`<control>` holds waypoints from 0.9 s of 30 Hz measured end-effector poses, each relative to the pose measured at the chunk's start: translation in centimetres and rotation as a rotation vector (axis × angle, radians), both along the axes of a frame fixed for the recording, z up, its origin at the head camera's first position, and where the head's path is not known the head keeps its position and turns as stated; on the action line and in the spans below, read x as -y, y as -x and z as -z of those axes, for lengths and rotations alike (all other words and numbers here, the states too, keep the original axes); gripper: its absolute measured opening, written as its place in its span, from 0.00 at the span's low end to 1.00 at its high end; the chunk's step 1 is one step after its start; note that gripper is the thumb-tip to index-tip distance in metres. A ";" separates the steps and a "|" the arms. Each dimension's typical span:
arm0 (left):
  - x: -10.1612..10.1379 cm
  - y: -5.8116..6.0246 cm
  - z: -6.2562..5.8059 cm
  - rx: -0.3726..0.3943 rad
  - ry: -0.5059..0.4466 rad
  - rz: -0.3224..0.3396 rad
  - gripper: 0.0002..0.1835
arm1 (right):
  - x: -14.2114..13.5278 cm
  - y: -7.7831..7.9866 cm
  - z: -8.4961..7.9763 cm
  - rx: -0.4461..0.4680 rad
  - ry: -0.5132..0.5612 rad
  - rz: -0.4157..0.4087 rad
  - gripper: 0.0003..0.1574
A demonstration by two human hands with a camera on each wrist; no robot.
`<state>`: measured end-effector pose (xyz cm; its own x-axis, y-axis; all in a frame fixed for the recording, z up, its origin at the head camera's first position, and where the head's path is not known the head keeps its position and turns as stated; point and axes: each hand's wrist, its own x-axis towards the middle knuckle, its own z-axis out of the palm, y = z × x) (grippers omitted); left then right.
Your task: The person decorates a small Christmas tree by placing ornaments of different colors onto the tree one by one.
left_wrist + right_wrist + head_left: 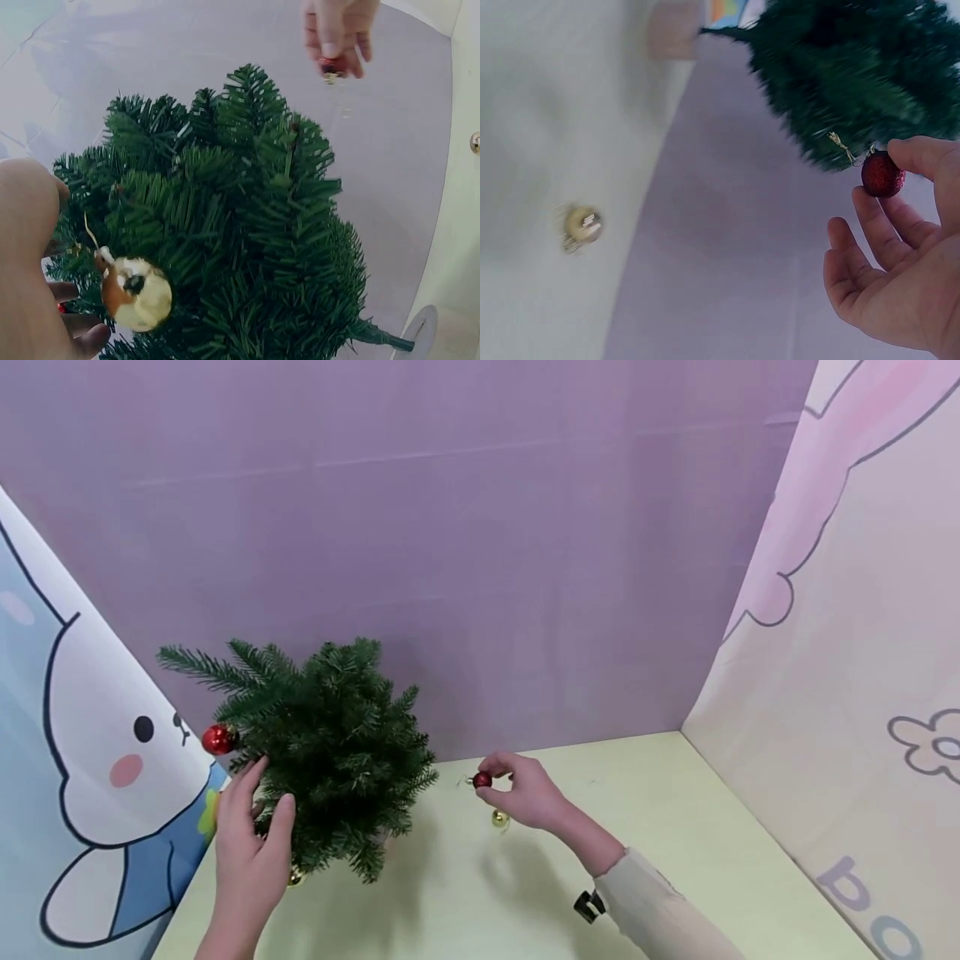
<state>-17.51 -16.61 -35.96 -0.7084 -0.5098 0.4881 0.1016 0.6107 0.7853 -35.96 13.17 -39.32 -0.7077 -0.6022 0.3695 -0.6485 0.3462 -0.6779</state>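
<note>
A small artificial Christmas tree (337, 752) stands on the table's left side. My right hand (532, 797) pinches a dark red glittery bauble (883, 175) between thumb and fingers, its gold hanging loop loose and pointing toward the tree. The bauble is apart from the branches, to their right. At the tree's left side, my left hand (247, 843) has its thumb and fingers spread beside the branches; whether it touches them is unclear. Close above that hand hangs a shiny red bauble (218, 739). A gold bauble (139, 300) hangs low on the tree, near the left hand.
Another gold bauble (583, 225) lies on the pale table (637, 810), beneath the right hand in the head view. A purple backdrop (525, 568) rises behind, with cartoon-printed panels on both sides. A black object (589, 907) shows by the right sleeve.
</note>
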 end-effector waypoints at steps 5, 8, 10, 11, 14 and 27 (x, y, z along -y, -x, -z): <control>-1.0 -0.3 -0.4 -0.069 0.093 -0.067 0.34 | 0.8 -1.4 -2.1 -0.004 0.045 -0.041 0.11; -1.6 -0.5 -0.4 -0.118 0.212 -0.142 0.36 | 1.5 -1.9 -3.0 0.016 0.064 -0.077 0.12; -2.0 -0.7 -0.3 -0.150 0.283 -0.184 0.35 | 2.1 -2.1 -3.3 0.029 0.072 -0.100 0.12; -2.2 -0.7 -0.2 -0.165 0.311 -0.194 0.33 | 2.4 -2.2 -3.4 0.037 0.074 -0.109 0.12; -2.6 -0.6 0.1 -0.179 0.366 -0.186 0.31 | 3.1 -2.6 -3.9 0.056 0.086 -0.127 0.12; -3.0 0.3 0.5 -0.146 0.407 -0.147 0.23 | 5.0 -4.7 -6.9 0.131 0.159 -0.251 0.12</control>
<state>-17.81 -13.63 -36.48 -0.5519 -0.3456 0.7589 0.0827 0.8829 0.4622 -31.25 8.13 -32.40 -0.5924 -0.7056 0.3889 -0.6040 0.0695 -0.7939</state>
